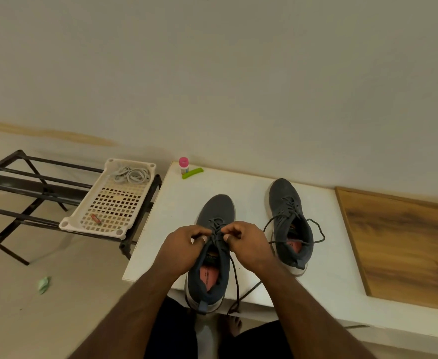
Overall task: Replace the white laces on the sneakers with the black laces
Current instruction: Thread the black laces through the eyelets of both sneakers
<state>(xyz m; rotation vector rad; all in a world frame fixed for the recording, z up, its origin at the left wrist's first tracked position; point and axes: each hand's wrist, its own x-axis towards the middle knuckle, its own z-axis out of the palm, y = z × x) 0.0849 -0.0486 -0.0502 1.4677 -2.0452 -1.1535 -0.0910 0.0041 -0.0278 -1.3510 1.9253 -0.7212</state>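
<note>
Between both hands: near sneaker (211, 244) on white table (324, 275). Left hand (184, 248) and right hand (249, 244) pinch black lace (234, 275) at upper eyelets. Draw both ends evenly, snug each crossing before knotting.

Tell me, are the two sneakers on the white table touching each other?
Apart. The head view shows a strip of bare white table between the near sneaker, whose black lace both hands are working, and the far sneaker to its right.
</note>
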